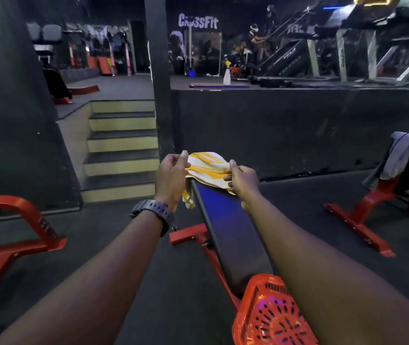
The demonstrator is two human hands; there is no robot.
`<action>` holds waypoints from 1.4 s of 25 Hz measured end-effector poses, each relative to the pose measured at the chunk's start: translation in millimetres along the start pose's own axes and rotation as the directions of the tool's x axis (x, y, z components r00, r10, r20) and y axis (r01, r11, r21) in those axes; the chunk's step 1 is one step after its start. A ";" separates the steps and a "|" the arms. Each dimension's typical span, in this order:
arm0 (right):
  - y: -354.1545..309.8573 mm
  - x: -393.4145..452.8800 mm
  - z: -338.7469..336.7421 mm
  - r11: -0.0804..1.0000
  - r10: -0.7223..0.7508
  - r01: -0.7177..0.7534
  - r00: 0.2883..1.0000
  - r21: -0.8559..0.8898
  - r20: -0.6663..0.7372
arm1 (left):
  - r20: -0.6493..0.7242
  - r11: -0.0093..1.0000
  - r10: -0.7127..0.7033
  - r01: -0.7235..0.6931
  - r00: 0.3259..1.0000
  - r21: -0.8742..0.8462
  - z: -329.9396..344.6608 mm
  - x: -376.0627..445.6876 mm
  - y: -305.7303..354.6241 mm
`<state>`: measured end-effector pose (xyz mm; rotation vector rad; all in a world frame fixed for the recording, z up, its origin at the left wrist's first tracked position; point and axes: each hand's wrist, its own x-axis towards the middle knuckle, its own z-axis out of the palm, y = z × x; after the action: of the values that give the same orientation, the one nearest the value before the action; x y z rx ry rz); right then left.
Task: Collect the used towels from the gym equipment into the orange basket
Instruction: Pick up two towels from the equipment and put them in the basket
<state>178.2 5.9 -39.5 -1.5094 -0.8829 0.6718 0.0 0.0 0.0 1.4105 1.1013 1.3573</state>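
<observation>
A yellow-and-white striped towel [207,168] lies over the far end of a dark padded bench [225,220]. My left hand [171,178] grips the towel's left edge, and a fold hangs down below it. My right hand [242,179] pinches the towel's right edge. The orange basket [270,312] stands on the near end of the same bench, partly hidden under my right forearm. A grey towel [400,155] is draped over the back of another bench at the far right.
The bench's red frame [191,236] rests on the dark floor. A red bench frame [16,232] stands at the left and another [362,220] at the right. Steps [122,148] climb beside a black pillar [159,78]. A spray bottle [226,75] sits on the raised platform near treadmills.
</observation>
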 end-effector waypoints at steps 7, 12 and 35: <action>34.0 145.1 56.8 1.000 0.028 -0.027 0.998 0.013 -0.063 | 0.081 0.998 -0.043 0.040 0.996 0.044 47.5 156.6 -62.8; 56.9 248.4 93.4 0.996 0.066 -0.069 0.996 -0.048 -0.062 | 0.111 0.996 -0.068 0.061 0.991 0.063 77.6 262.8 -109.7; 226.6 594.2 242.4 0.616 -0.065 0.029 0.998 -0.787 -0.014 | 0.175 0.957 -0.281 0.260 0.944 0.131 207.5 602.1 -325.4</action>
<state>336.1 633.3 -250.8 -2.2668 -1.2767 0.1749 207.6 659.8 -181.8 1.3749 1.2026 0.9589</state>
